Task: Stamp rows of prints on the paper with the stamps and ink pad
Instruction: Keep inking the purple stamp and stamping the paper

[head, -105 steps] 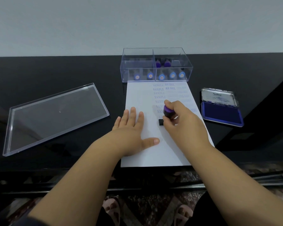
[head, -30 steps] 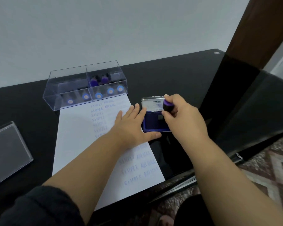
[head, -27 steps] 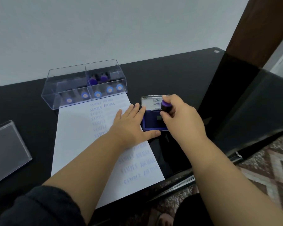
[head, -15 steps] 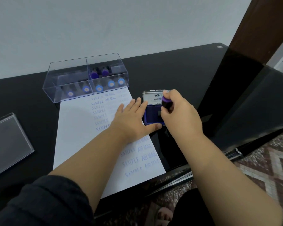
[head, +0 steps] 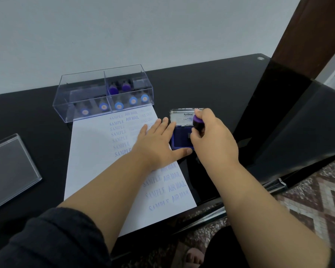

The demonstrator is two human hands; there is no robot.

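Note:
A white paper (head: 97,161) lies on the black table, printed with blue rows reading SAMPLE and AIR MAIL. My left hand (head: 159,146) lies flat with straight fingers on the paper's right edge, its thumb and fingertips against the open blue ink pad (head: 180,136). My right hand (head: 213,140) grips a purple-topped stamp (head: 198,123) and holds its base down on the pad. The pad's metal lid (head: 182,116) stands open behind it.
A clear plastic box (head: 103,93) with several more purple and blue stamps sits at the paper's far end. Its clear lid (head: 10,169) lies at the left. The table's front edge (head: 211,213) runs near my arms; a patterned floor lies beyond on the right.
3.5 s ago my right hand pressed the stamp on the paper. It has since carried the stamp right to the ink pad, where it stays; my left hand slid right to the pad's edge.

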